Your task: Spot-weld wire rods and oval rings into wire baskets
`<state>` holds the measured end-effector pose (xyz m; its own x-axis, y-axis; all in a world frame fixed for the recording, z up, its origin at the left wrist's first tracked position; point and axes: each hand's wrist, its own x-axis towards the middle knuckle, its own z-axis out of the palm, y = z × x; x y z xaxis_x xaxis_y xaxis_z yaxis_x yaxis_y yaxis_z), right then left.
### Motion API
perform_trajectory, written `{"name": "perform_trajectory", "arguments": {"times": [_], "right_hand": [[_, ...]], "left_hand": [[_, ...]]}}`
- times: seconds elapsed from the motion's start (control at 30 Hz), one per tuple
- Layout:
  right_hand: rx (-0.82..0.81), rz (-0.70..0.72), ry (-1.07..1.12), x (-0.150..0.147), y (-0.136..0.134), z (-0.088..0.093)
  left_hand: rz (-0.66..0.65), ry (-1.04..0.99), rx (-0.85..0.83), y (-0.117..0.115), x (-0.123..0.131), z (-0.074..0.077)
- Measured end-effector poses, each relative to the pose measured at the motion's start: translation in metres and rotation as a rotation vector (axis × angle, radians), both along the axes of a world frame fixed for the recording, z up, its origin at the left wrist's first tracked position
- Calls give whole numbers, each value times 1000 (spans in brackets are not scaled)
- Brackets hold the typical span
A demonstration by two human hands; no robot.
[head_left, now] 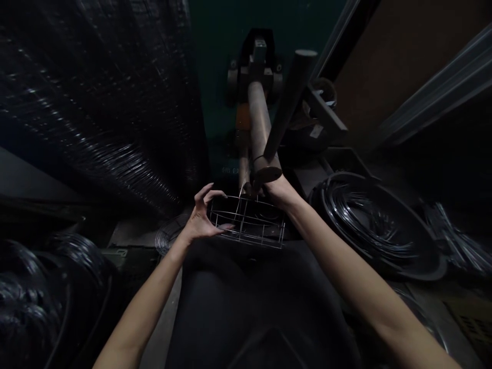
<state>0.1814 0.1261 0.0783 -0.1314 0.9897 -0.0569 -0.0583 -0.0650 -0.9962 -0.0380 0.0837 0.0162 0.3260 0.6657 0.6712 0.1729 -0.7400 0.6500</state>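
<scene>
A wire basket-like frame (246,225) of thin metal rods sits in front of my body, just below the end of a thick metal cylinder (261,118) on a machine. My left hand (203,218) grips the frame's left side, its thumb along the near wires and its fingers curled over the far edge. Beyond the frame's far right corner is my right hand (279,189), under the cylinder's end. The cylinder hides its fingers, so whether it holds a wire does not show. A thinner lower rod (244,169) of the machine meets the frame's far edge.
Stacked wire pieces (115,164) rise at the left. A round dark tub (384,230) at the right holds curved wires, with a bundle of rods (459,238) beside it. More wire rings (26,302) lie at lower left. A slanted metal bar (290,102) stands by the cylinder.
</scene>
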Motion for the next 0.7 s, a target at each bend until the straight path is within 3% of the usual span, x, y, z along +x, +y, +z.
{"name": "perform_trajectory", "arguments": {"times": [0.33, 0.7], "right_hand": [[-20, -16, 47, -1, 13, -21], [-32, -6, 73, -2, 20, -30]], "left_hand": [[1, -50, -57, 2, -2, -4], [-36, -95, -65, 12, -3, -10]]}}
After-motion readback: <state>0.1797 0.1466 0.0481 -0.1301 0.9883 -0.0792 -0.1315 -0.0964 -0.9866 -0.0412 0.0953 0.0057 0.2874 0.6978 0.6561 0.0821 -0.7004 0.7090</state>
